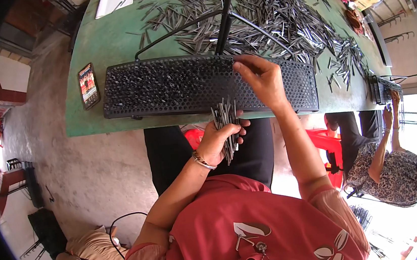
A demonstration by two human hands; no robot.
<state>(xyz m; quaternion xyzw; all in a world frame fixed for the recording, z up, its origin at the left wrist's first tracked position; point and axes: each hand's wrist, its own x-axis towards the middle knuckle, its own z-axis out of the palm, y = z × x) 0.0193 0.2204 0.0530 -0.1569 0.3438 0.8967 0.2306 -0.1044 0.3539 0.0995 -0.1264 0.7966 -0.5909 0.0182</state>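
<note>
A long black perforated tray (293,88) lies along the near edge of the green table (120,40). Thin dark strips (158,84) stand upright in the holes of its left and middle parts, while the holes to the right are bare. My left hand (212,144) is closed around a bundle of thin grey-black strips (225,115), held upright just in front of the tray. My right hand (266,81) is over the tray right of its middle, thumb and forefinger pinched together near the far side. Whatever sits between those fingertips is too small to make out.
A big heap of loose strips (277,11) spreads behind the tray. A black metal stand (224,19) rises over the tray. A phone (88,86) lies at left, white paper (114,1) beyond it. At right, another person (388,169) works at a similar tray (382,89).
</note>
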